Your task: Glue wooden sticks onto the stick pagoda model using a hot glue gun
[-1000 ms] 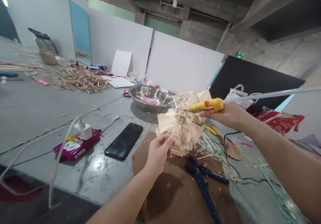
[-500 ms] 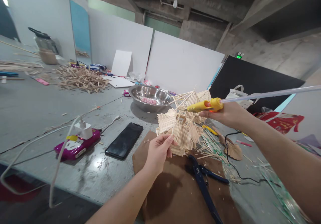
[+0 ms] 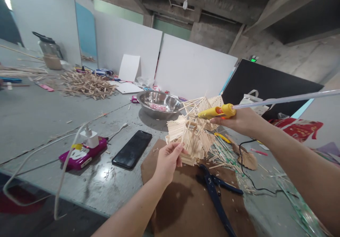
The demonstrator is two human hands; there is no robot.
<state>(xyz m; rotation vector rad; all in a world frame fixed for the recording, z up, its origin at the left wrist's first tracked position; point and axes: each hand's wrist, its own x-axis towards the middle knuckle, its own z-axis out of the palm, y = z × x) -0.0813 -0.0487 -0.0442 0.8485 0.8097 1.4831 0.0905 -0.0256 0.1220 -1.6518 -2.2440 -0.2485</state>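
Observation:
A model made of thin wooden sticks [image 3: 195, 141] stands at the back of a brown board [image 3: 183, 201]. My left hand [image 3: 170, 159] pinches the model's lower left edge, thumb against fingers. My right hand [image 3: 239, 122] is wrapped round a yellow glue gun [image 3: 217, 112], its nozzle pointing left at the upper part of the model. A clear glue stick [image 3: 287, 98] runs out of the gun's back to the right. The exact spot the nozzle meets is too small to tell. Dark blue cutters [image 3: 214, 194] lie on the board just in front of the model.
A steel bowl [image 3: 159, 104] is behind the model. A black phone [image 3: 132, 149] and a purple power strip [image 3: 83, 153] with white cables lie to the left. Farther back are a heap of wooden pieces [image 3: 89, 85] and a jug [image 3: 50, 53]. Loose sticks [image 3: 225, 155] are scattered at right.
The view has shifted very slightly, so the things at the left sit a little more to the right. Both hands, the glue gun and the model look the same.

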